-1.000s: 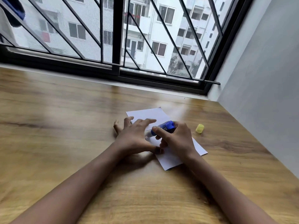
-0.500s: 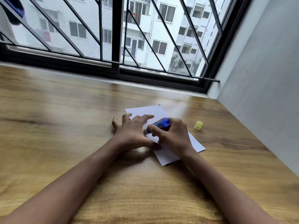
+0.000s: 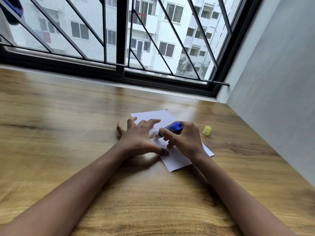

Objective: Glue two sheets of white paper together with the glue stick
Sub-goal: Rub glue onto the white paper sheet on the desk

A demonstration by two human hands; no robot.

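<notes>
Since the earlier frame the glue stick (image 3: 172, 127) had shifted slightly over the white paper (image 3: 177, 160) on the worktop (image 3: 68, 133). The right hand (image 3: 184, 138) held it in a closed grip. The left hand (image 3: 141, 135) lay spread, pinning the paper. If that pressure eased, the stroke could drag or crease it.

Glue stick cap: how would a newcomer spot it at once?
Find the grey wall right of the wooden table. Between it and the white paper lies the cap, just right of the right hand gripping the glue stick. It alone is small and yellow.
</notes>
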